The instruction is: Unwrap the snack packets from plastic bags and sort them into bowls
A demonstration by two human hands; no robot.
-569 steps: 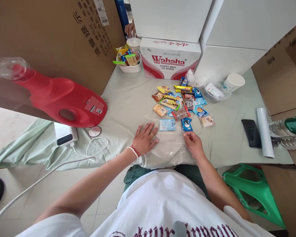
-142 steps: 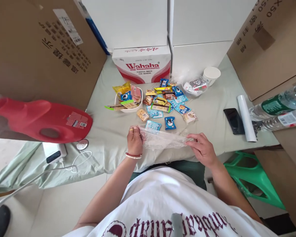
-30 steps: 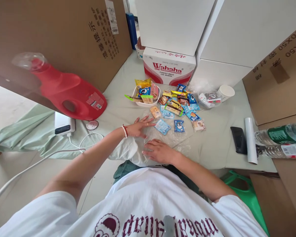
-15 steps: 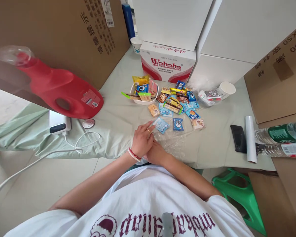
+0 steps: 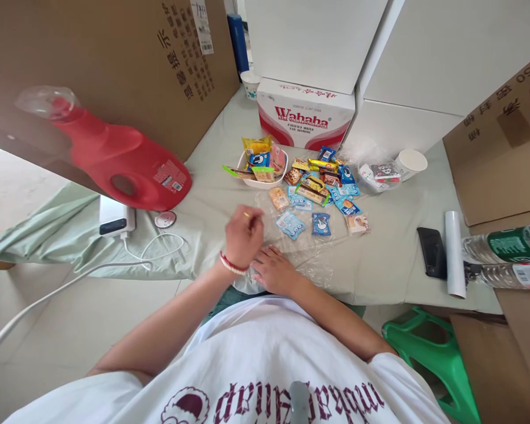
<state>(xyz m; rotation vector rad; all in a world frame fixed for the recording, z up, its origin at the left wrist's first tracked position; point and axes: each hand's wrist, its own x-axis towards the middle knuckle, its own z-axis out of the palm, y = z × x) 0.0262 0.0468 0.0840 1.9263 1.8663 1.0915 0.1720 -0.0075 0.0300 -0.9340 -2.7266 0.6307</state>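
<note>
My left hand (image 5: 244,237) is raised a little over the table's front edge, its fingers curled; anything inside them is too small or hidden to make out. Beside it on the right, my right hand (image 5: 274,271) lies flat with its fingers apart on clear plastic film (image 5: 311,265). Beyond the hands lie a light blue packet (image 5: 290,224) and a dark blue packet (image 5: 321,224). Farther back, a white bowl (image 5: 257,184) holds several snack packets, and a pile of wrapped snacks (image 5: 313,188) lies to its right.
A red jug (image 5: 132,159), a white power bank (image 5: 116,218) and its cable are on the left. The Wahaha box (image 5: 304,115) stands behind. At right are a clear container (image 5: 378,175), a paper cup (image 5: 410,164), a phone (image 5: 431,252), a white roll (image 5: 454,253) and bottles (image 5: 507,242).
My left hand has lifted off my right hand, moved left and curled its fingers. My right hand now shows spread fingers. The view has shifted slightly.
</note>
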